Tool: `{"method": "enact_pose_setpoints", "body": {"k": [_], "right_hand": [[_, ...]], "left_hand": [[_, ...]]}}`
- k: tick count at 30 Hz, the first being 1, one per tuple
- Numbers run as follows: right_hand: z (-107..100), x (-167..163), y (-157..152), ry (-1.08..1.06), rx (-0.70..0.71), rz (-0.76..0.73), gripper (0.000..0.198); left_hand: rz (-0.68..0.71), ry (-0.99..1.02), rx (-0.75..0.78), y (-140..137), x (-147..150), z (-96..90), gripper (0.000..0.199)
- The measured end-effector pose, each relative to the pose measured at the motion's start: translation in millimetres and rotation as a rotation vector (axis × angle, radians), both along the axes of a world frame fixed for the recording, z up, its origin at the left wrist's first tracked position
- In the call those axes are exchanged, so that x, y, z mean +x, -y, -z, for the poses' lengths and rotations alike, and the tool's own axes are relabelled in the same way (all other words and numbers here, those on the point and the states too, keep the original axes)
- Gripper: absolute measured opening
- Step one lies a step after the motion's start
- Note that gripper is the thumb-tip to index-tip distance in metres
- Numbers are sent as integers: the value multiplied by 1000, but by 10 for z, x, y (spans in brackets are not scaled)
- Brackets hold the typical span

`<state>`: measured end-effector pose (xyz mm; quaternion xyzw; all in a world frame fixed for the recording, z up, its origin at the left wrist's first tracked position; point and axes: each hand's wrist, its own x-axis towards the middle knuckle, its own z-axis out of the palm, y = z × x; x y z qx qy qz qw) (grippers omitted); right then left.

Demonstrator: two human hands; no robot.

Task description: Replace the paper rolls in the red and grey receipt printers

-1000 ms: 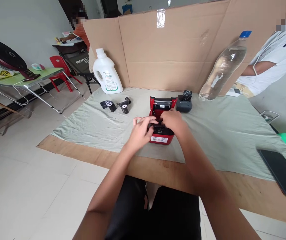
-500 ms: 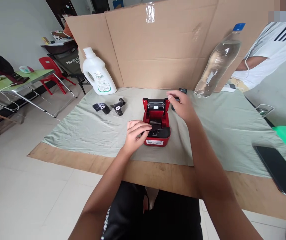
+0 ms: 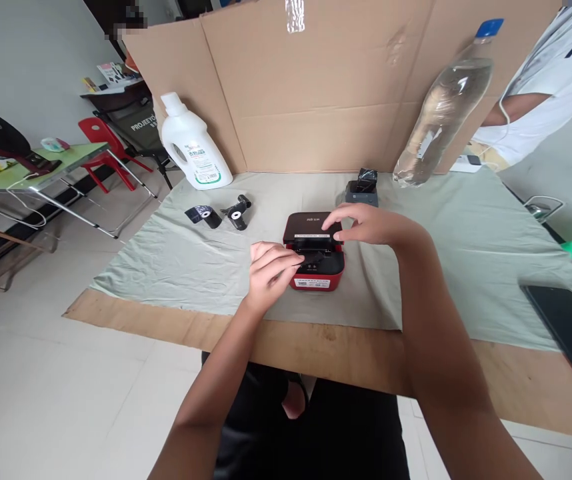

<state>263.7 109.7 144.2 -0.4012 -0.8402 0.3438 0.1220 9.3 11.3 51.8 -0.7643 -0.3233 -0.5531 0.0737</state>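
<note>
The small box-shaped red-and-black machine (image 3: 313, 284) sat between the two hands, just right of the left hand (image 3: 272, 272) and just left of the right hand (image 3: 366, 223); its longer axis seemed to run away from the person, with the dark hinged lid (image 3: 311, 225) at the far end, tilted over the body and a gap along its near edge. The right hand was nearer the lid — open, loosely bent, fingertips at its right side; the left hand's thumb and fingers came together over the machine's near left corner, though whether they pinched anything could not be told.

Beyond the right hand stood a dark grey boxy device (image 3: 362, 193), near the lid's far right corner; leftward and beyond the left hand lay two black rolls with white cores (image 3: 211, 217), well apart from the fingers. Pale green cloth (image 3: 456, 267) spread from the right hand toward a black flat phone (image 3: 569, 333); the bare wooden table edge (image 3: 326, 340) ran on the near side of both hands.
</note>
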Motion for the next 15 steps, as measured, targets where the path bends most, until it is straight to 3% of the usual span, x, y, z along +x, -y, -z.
{"method": "enact_pose_setpoints", "body": {"k": [3,7,11,15], "right_hand": [[11,-56,33,179,-1,112,75],[83,-47,7,196,-155,147,108],[196,1,-55,56,-299,188,113],[296,20,-101,-47,-355,195,110]], "left_hand": [[15,132,-99,-5,26,37,14],[13,420,-378,-40,45,110,42],[14,554,-671,-150,5,218,42],[78,640,-818,-263,-20,334,43]]}}
